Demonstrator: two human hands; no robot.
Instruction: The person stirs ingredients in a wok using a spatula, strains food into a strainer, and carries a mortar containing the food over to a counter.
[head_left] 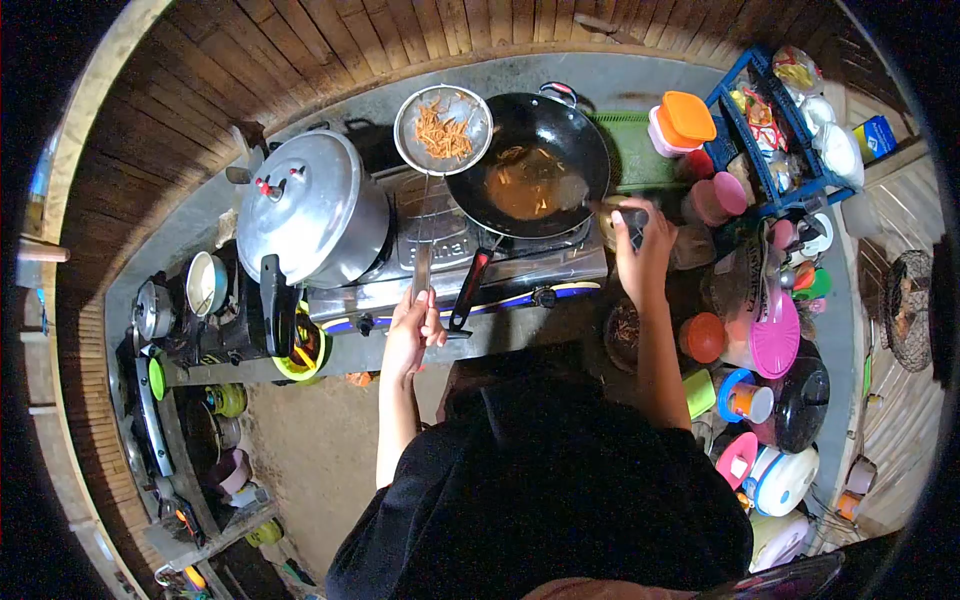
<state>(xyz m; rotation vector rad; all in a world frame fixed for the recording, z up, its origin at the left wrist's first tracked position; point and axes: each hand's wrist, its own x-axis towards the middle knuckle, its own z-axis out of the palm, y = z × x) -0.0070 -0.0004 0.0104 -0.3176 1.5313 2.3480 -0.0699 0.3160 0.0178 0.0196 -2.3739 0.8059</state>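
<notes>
My left hand [408, 328] is closed round the handle of a wire-mesh strainer [478, 118]. Thin brown fried strips [443, 132] lie in the strainer, which is held over the left rim of a black wok [585, 130]. Brown oil or liquid [525, 190] with a few strips in it fills the wok's bottom. On the right, my right hand [645, 245] grips the dark handle of a spatula [570, 192]; its blurred head dips into the liquid. The wok rests on a gas stove [450, 235], its long handle [475, 280] toward me.
Left of the wok stands a large pressure cooker [300, 205], its black handle jutting toward me. A green tray [632, 140], an orange-lidded box [686, 118] and a blue rack [790, 190] stand right. Several containers crowd the right counter, including a pink lid [773, 335].
</notes>
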